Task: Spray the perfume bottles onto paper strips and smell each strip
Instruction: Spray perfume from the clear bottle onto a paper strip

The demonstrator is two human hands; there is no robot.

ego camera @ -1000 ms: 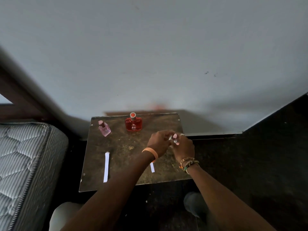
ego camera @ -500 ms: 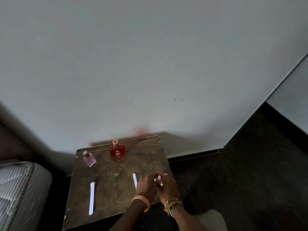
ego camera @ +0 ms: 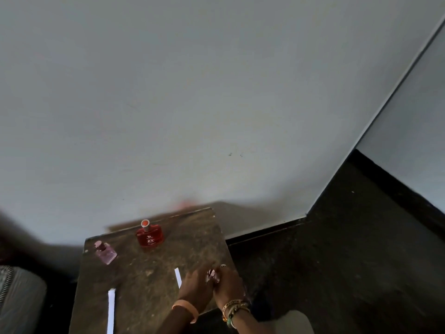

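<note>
A small pink-capped perfume bottle (ego camera: 212, 276) sits between my two hands at the table's right side. My right hand (ego camera: 228, 283) grips the bottle and my left hand (ego camera: 196, 289) holds it from the left. A round red bottle (ego camera: 149, 235) stands at the back of the brown table (ego camera: 149, 273), with a small pink bottle (ego camera: 106, 253) to its left. One white paper strip (ego camera: 178, 277) lies just left of my left hand, partly hidden by it. A longer strip (ego camera: 111, 309) lies near the front left.
A grey wall (ego camera: 192, 104) rises right behind the table. Dark floor (ego camera: 337, 261) spreads to the right. A mattress edge (ego camera: 14, 297) shows at the far left. A pale knee (ego camera: 289, 321) is below the table's right corner.
The view tilted upward, so the table and my hands slid to the bottom of the frame. Both hands stayed together on the small bottle.
</note>
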